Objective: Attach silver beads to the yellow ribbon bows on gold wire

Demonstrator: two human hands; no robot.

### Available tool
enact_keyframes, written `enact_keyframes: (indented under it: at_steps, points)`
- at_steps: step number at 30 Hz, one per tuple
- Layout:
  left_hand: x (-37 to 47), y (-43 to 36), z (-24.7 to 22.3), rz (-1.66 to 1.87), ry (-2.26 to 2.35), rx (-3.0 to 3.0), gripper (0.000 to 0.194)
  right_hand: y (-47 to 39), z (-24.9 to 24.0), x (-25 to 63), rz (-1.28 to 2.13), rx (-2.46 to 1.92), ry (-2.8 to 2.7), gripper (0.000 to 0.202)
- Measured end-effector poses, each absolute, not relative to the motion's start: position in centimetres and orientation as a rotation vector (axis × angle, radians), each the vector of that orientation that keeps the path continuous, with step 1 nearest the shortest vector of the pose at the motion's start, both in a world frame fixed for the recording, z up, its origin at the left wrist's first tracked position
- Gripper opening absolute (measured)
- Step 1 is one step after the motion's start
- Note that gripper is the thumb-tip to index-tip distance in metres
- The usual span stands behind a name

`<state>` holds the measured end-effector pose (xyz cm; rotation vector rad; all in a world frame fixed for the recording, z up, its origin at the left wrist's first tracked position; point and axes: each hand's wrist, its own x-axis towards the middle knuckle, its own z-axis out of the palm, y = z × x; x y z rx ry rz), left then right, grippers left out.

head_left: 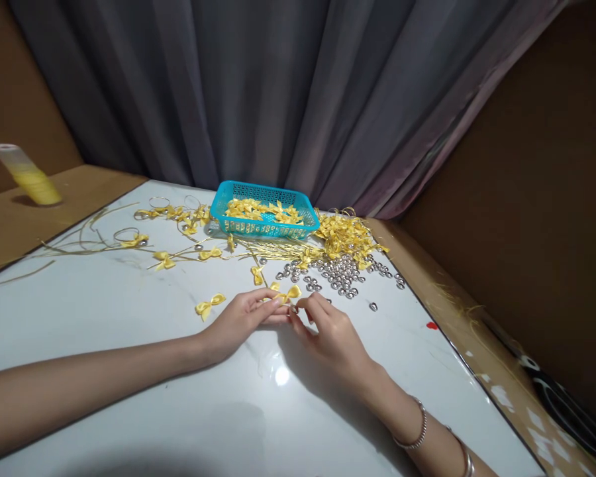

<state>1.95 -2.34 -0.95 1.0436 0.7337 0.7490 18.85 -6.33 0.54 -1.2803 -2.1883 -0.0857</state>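
My left hand [243, 315] is closed on a yellow ribbon bow [293, 293], held just above the white tabletop. Close by, my right hand [335, 331] pinches a small silver bead [294, 309] between thumb and finger, right at the bow. Whether bead and bow touch, I cannot tell. A loose yellow bow [210, 306] lies left of my left hand, and another small bow [257, 275] lies beyond it. Many silver beads [345, 273] are scattered past my right hand.
A blue plastic basket [265, 232] holding yellow bows stands at the back. Beside it is a heap of yellow bows [345, 235] with gold ties [278, 250]. Scissors [566, 411] lie on the right edge; a clear tube with yellow contents [37, 185] stands far left.
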Motion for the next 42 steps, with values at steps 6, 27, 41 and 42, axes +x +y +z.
enact_keyframes:
  at_steps: [6,27,41,42]
  points:
    - [1.8,-2.3,-0.7,0.773,0.695,1.103,0.022,-6.3,0.9,19.3,0.107,-1.271,-2.172,0.013]
    - [2.0,-2.2,-1.0,0.771,0.680,1.043,0.024,-6.5,0.5,18.9,-0.202,-1.154,-2.401,0.016]
    - [1.6,-2.1,-0.7,0.717,0.624,0.994,0.021,-5.8,1.2,19.5,0.336,-1.239,-2.013,0.022]
    - [1.6,-2.1,-0.6,0.708,0.612,1.007,0.021,-5.5,1.3,19.8,0.384,-1.281,-1.942,0.022]
